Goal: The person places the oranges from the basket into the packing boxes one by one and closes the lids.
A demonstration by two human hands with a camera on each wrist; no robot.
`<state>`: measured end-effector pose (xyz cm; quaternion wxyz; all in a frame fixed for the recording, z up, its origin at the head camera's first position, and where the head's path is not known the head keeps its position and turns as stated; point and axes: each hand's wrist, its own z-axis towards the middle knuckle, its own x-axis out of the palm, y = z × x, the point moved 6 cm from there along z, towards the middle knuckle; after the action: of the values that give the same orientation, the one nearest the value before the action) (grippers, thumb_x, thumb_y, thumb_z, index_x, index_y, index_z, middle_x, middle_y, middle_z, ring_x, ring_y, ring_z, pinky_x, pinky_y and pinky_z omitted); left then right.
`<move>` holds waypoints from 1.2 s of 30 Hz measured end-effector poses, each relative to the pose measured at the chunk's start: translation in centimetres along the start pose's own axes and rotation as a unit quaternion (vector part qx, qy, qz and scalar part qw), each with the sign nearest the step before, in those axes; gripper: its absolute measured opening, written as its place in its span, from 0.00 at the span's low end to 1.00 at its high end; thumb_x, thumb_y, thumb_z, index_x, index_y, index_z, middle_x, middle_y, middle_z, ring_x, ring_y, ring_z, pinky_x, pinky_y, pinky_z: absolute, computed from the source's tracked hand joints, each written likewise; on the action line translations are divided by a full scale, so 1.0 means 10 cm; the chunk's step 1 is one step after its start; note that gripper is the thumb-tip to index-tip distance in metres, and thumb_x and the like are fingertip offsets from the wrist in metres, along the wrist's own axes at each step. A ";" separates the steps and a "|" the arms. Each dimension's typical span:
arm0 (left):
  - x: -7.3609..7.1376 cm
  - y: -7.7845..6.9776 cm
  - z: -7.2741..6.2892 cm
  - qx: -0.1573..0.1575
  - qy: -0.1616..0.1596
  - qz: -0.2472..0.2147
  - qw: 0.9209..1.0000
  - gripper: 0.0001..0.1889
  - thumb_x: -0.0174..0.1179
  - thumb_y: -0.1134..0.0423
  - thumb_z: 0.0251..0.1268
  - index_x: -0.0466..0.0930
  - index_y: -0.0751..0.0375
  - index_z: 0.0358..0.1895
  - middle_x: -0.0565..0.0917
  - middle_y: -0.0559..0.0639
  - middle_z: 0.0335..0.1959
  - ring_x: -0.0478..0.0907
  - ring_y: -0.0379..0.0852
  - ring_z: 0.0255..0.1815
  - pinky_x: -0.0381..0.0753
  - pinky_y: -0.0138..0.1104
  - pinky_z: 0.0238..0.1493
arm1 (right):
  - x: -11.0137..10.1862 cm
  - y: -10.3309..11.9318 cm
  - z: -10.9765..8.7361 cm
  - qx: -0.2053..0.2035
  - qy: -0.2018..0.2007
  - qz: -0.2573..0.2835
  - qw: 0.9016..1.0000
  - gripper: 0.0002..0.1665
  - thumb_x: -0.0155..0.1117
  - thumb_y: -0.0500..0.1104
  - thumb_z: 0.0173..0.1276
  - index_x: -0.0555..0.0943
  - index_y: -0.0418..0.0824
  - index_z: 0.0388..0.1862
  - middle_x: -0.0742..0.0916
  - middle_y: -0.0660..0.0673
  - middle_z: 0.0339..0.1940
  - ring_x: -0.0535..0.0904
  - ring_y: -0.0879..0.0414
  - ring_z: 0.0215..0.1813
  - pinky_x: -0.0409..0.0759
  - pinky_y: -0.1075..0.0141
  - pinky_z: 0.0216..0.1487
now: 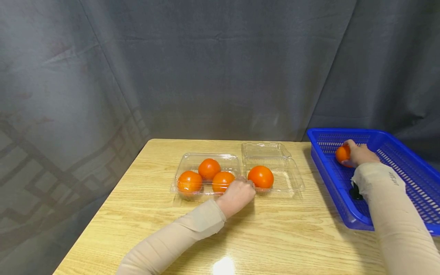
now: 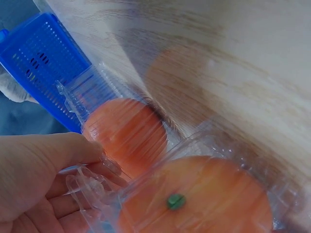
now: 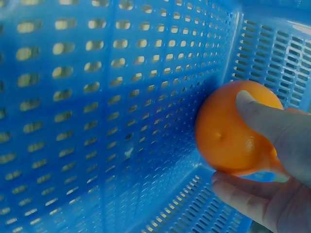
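My right hand (image 1: 361, 153) reaches into the blue plastic basket (image 1: 328, 191) and grips an orange (image 3: 233, 128) near the basket's far left corner, thumb on one side and fingers on the other. At the table's middle my left hand (image 1: 237, 195) pinches the near edge of a clear plastic clamshell (image 1: 283, 175), where two such containers meet. One orange (image 1: 260, 177) lies in this right-hand clamshell, whose lid stands open at the back. Beside it, the left clear container (image 1: 227, 157) holds three oranges (image 1: 209, 169).
A small dark object (image 1: 355, 191) lies in the basket, partly hidden by the right sleeve. The wooden table (image 1: 275, 236) ends at a grey curtain (image 1: 220, 76) behind. The basket's raised wall stands right of the containers.
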<state>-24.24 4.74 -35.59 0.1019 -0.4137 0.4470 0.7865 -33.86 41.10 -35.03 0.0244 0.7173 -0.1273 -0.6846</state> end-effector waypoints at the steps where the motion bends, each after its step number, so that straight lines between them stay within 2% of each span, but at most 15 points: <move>1: 0.00 0.00 0.00 0.001 -0.001 0.002 1.000 0.06 0.64 0.63 0.55 0.85 0.44 0.30 0.85 0.36 0.27 0.77 0.31 0.25 0.76 0.19 0.28 | 0.00 0.00 0.00 0.001 -0.002 -0.001 1.000 0.42 0.68 0.45 0.57 0.54 0.30 0.60 0.66 0.14 0.45 0.70 0.20 0.42 0.72 0.34 0.40; 7: 0.00 0.00 -0.01 -0.002 -0.013 0.008 1.000 0.06 0.63 0.64 0.54 0.85 0.45 0.30 0.85 0.36 0.26 0.77 0.30 0.25 0.76 0.18 0.27 | -0.01 0.00 0.00 -0.006 -0.013 -0.002 1.000 0.41 0.67 0.44 0.57 0.54 0.31 0.60 0.66 0.14 0.43 0.71 0.20 0.38 0.73 0.34 0.37; 17: -0.02 0.00 -0.02 -0.001 -0.023 0.011 1.000 0.06 0.63 0.64 0.54 0.85 0.45 0.29 0.84 0.36 0.25 0.76 0.31 0.23 0.75 0.18 0.27 | -0.03 -0.02 0.00 -0.004 -0.005 0.010 1.000 0.41 0.68 0.45 0.57 0.55 0.31 0.60 0.66 0.16 0.43 0.71 0.23 0.37 0.73 0.36 0.34; 26: -0.01 0.00 -0.01 -0.006 -0.021 0.014 1.000 0.07 0.62 0.66 0.54 0.85 0.46 0.29 0.84 0.37 0.25 0.77 0.32 0.23 0.76 0.19 0.25 | -0.12 0.01 -0.01 -0.003 -0.015 0.014 1.000 0.41 0.67 0.45 0.59 0.54 0.31 0.61 0.65 0.16 0.44 0.70 0.23 0.38 0.72 0.35 0.37; 36: -0.01 0.00 -0.01 -0.002 -0.023 0.012 1.000 0.06 0.63 0.65 0.54 0.85 0.46 0.29 0.84 0.36 0.25 0.76 0.31 0.24 0.75 0.19 0.26 | -0.19 0.01 -0.03 -0.014 -0.025 0.009 1.000 0.41 0.67 0.46 0.59 0.55 0.32 0.60 0.66 0.16 0.43 0.71 0.22 0.37 0.73 0.35 0.34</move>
<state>-24.06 4.66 -35.53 0.1021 -0.3906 0.4476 0.7979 -33.66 41.40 -33.12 0.0372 0.6984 -0.1250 -0.7037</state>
